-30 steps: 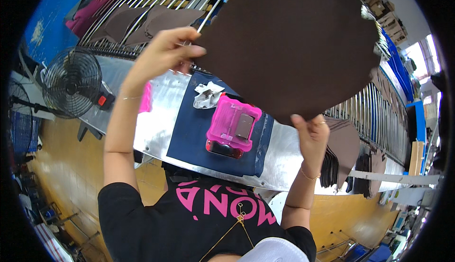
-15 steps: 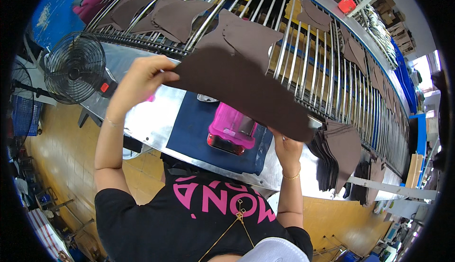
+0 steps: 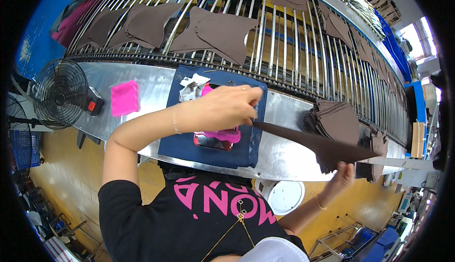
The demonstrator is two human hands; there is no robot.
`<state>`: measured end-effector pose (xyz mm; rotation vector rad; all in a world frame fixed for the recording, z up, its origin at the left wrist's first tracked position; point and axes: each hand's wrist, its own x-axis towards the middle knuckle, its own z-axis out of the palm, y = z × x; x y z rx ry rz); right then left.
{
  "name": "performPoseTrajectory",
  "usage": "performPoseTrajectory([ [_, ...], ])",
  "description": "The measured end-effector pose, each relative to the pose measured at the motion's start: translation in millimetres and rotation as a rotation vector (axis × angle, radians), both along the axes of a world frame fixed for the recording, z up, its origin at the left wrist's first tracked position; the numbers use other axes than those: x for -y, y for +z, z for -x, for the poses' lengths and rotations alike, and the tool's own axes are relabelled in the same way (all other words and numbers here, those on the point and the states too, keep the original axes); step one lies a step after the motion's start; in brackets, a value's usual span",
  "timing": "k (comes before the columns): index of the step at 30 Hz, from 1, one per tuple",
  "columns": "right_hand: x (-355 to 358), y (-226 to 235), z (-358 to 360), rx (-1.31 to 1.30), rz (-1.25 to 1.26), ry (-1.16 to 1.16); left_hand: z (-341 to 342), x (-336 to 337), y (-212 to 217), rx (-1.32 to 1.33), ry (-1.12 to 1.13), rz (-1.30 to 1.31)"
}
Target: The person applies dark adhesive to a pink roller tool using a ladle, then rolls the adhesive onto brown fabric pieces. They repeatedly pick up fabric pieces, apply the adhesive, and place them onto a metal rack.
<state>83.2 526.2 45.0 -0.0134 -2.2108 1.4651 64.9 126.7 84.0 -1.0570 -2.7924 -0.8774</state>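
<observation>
My left hand (image 3: pixel 232 105) reaches across to the right and pinches one end of a dark brown cut piece (image 3: pixel 313 143) of flat sheet material. My right hand (image 3: pixel 342 177) grips its far right end from below. The piece is stretched slantwise and seen nearly edge-on, in front of a stack of brown cut pieces (image 3: pixel 337 120) at the right of the metal table. Under my left forearm, a pink tray (image 3: pixel 213 135) sits on a red-and-black object (image 3: pixel 213 142); my arm and hand hide much of the tray. Both stand on a dark blue mat (image 3: pixel 177 146).
Beyond the table (image 3: pixel 159 77) runs a rack of metal rods (image 3: pixel 284 49) with brown pieces (image 3: pixel 222 32) lying on it. A pink square tray (image 3: pixel 124 98) and a black fan (image 3: pixel 60 89) stand left. White crumpled paper (image 3: pixel 193 86) lies on the mat. Below is a round white stool (image 3: pixel 285 196).
Both hands have carried the brown piece rightward, from in front of the rack toward the stack. My left hand has crossed over the pink tray, and the square tray at left is now uncovered.
</observation>
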Motion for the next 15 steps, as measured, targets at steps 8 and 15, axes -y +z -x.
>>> performPoseTrajectory([
  [8, -8, 123, 22, -0.155, -0.667, -0.032, 69, -37, 50, -0.12, 0.05, -0.433],
  [15, 44, 150, 86, -0.297, -1.126, 0.048, 107, -15, 54, 0.077, 0.132, -0.418],
])
